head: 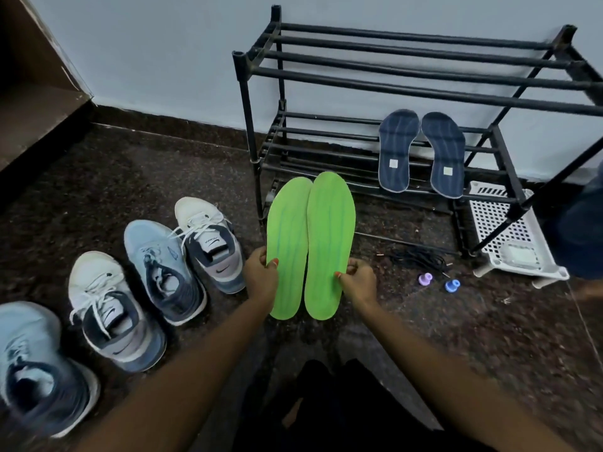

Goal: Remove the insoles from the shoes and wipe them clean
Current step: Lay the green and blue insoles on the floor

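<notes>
Four shoes (111, 308) stand in a row on the floor, lower left. At centre the left hand (261, 282) pinches the left green insole (287, 243) and the right hand (357, 283) pinches the right green insole (329, 243), side by side. At upper right, navy insoles (396, 151) lean on the rack (424, 90). Lower right, a white basket (489, 220) holds a pale object (518, 254).

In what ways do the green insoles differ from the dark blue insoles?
The green insoles show no label; the dark blue insoles each carry a small pale square near the heel. The green insoles are held up, one pinched in the left hand and one in the right hand; the dark blue insoles lean on the shoe rack, untouched. Both pairs stand side by side, toes up.
</notes>
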{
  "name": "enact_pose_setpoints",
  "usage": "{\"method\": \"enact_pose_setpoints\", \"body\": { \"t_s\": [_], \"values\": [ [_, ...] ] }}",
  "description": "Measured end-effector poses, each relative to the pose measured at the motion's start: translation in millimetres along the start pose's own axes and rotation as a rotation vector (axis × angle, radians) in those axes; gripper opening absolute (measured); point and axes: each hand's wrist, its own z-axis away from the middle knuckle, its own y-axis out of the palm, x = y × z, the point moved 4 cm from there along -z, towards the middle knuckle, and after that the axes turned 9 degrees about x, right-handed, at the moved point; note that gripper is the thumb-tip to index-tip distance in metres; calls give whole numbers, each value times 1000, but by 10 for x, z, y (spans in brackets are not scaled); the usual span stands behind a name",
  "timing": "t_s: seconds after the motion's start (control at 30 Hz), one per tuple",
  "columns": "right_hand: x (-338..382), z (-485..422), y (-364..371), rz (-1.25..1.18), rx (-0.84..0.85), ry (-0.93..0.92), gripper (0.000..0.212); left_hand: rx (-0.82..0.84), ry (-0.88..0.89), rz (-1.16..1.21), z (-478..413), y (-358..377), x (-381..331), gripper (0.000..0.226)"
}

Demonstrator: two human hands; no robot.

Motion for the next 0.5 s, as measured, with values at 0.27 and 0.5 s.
{"method": "enact_pose_setpoints", "body": {
  "t_s": [0.27,0.5],
  "values": [
    [-751,-197,231,34,26,163,21,3,-122,-41,-208,158,676,32],
    [-1258,-412,365,51,67,275,26,22,-183,-118,-472,302,1137,32]
  ]
}}
